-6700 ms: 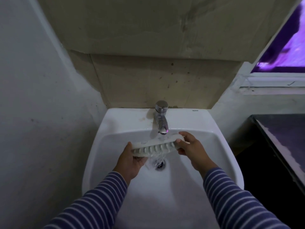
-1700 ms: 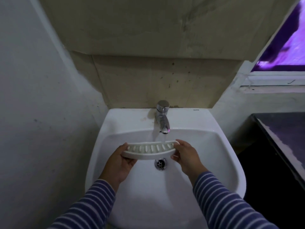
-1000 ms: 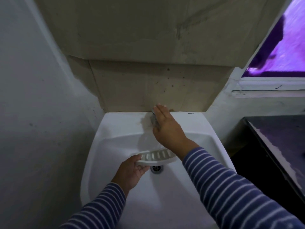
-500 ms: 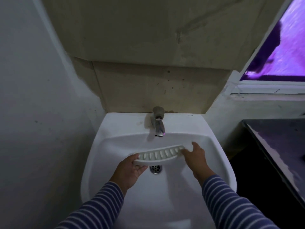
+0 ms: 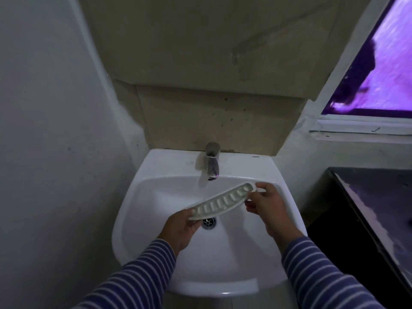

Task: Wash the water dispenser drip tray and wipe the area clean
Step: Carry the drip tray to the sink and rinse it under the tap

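Drip tray (image 5: 223,202) — light, stiff, likely wet and slippery — is gripped at its ends by left hand (image 5: 181,228) and right hand (image 5: 266,205); end-holds suit it best.

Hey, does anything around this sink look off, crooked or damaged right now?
The drip tray is tilted, right end raised, held over the sink by the left hand and right hand. The wall panel behind the tap looks stained and spotted.

Window (image 5: 383,70) (purple), dark counter (image 5: 379,197) rt.
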Demonstrator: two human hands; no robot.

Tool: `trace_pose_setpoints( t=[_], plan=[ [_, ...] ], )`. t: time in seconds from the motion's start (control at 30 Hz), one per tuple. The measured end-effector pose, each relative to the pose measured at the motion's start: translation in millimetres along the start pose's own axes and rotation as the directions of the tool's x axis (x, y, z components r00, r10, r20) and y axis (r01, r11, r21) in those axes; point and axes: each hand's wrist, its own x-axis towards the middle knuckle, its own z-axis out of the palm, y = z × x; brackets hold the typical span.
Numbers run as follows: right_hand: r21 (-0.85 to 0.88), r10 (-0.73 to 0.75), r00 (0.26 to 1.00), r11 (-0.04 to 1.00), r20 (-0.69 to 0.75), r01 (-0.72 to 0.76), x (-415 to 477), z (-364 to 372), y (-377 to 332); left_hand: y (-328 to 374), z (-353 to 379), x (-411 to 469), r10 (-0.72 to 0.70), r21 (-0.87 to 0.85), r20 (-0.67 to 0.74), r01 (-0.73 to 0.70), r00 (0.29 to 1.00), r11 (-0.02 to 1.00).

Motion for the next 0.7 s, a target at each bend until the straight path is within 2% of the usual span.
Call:
trace_pose_setpoints(
  t=[0.1,0.23,0.3,0.4,0.5,0.7],
  plan=[
    [-0.204,-0.198,0.979,0.958,0.045,0.203,-15,-5,-16,-6,9,-5,-0.033,0.046,-0.027,0.034,0.999,0.998],
    [-0.420,-0.395,0.903,0.800,0.168,0.429,-37,-7,-35,-14,24,-11,-0.002,0.115,-0.066,0.009,0.998,0.993],
    [-0.473,-0.462,0.850,0.707,0.253,0.525,-48,-8,-41,-17,31,-14,0.050,0.181,-0.080,-0.035,0.996,0.983],
    [-0.506,-0.554,0.735,0.538,0.391,0.674,-62,-14,-48,-18,35,-18,0.068,0.171,-0.092,-0.051,0.993,0.984],
    [-0.527,-0.593,0.673,0.436,0.443,0.730,-73,-21,-53,-13,37,-25,0.094,0.238,-0.106,-0.067,0.990,0.969],
    [-0.538,-0.640,0.640,0.390,0.426,0.747,-83,-40,-50,-7,37,-50,0.155,0.298,-0.039,-0.137,0.987,0.945]
  ],
)
